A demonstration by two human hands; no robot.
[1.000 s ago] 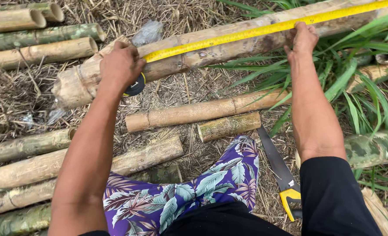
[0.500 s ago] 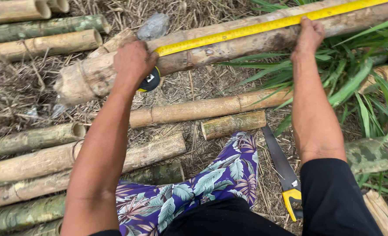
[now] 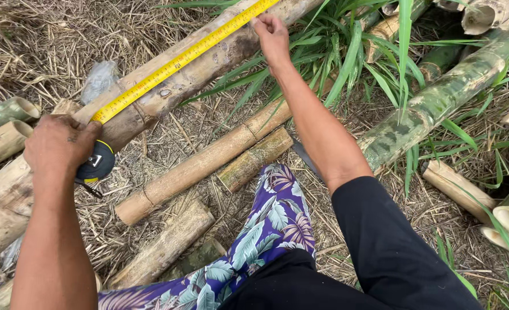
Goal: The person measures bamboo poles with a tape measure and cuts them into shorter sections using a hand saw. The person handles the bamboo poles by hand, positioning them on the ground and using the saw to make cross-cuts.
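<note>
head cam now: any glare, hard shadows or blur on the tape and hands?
Head view: soft, even daylight, no hard shadows; no glare on the yellow tape; left hand, right hand and bamboo pole look sharp; slight wide-angle stretch at the edges.

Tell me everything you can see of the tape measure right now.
The tape measure has a round black case with yellow trim, held under the left hand beside the big bamboo pole. Its yellow blade with dark markings runs flat along the pole's top, up and to the right. The right hand presses the blade against the pole; beyond it the blade leaves the frame.
</note>
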